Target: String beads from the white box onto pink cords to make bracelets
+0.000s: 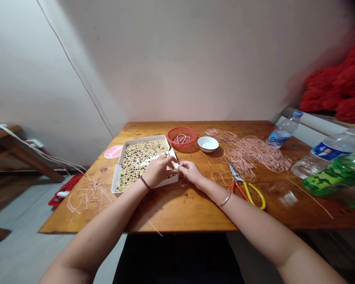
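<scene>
My left hand (159, 170) reaches over the right side of a white box (115, 182) full of small tan, black and a few green beads (144, 152). Its fingers curl toward the right hand with their tips close together; whatever lies between them is too small to name. Just outside the box's right edge, my right hand (191, 172) pinches a thin cord, and a loop of it with some beads (183, 181) hangs below the fingers. The fingertips of both hands almost meet. A loose thin strand trails off the table's front edge below my left wrist.
Behind the hands stand a red basket (173, 142) with a beaded string and a white bowl (208, 149). To the right lie pink cord (251, 152), pliers (248, 193) with red and yellow handles, and several plastic bottles (284, 130). More cord (90, 193) lies left.
</scene>
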Motion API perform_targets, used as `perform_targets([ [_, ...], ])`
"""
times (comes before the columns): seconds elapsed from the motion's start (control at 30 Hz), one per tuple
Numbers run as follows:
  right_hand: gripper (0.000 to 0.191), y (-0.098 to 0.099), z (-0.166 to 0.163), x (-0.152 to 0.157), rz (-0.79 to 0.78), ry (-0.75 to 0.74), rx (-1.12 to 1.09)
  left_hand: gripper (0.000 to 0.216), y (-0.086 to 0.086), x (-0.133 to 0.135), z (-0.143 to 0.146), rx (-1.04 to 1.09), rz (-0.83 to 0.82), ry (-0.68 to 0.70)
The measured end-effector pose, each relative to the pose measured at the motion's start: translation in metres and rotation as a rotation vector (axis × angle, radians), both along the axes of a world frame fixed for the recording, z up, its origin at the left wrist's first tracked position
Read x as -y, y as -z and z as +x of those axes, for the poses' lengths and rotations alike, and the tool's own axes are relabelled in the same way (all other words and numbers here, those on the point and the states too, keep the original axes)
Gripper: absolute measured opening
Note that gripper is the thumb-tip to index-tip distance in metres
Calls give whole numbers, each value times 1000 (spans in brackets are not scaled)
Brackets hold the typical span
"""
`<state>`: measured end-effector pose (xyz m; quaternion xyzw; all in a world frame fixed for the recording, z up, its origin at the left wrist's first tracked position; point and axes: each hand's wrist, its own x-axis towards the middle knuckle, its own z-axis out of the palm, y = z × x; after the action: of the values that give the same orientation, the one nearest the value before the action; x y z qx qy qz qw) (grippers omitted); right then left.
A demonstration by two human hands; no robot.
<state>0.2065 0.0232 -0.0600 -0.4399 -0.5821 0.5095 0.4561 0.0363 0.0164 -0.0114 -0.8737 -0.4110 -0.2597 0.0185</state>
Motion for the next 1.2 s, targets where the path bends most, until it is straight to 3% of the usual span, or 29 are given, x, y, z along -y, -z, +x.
perform_targets([
  [0.23,12,-8,3,-1,-111,85,-89,15,-1,1,1,54,-33,-7],
  [0.47,19,-11,5,-2,-262,-28,-165,17,0,1,1,67,-57,22],
  [0.6,29,-11,4,-1,-223,-67,-168,18,1,0,1,64,-67,12],
  [0.8,31,-4,2,0,-57,-98,-68,23,-1,0,1,-12,-63,-99],
  [1.03,26,4,1,-8,-59,-9,-78,22,2,-4,-7,-224,-191,-424],
  [1.2,24,0,2,-6,-83,24,-78,26,5,-8,-10,-332,-262,-447],
])
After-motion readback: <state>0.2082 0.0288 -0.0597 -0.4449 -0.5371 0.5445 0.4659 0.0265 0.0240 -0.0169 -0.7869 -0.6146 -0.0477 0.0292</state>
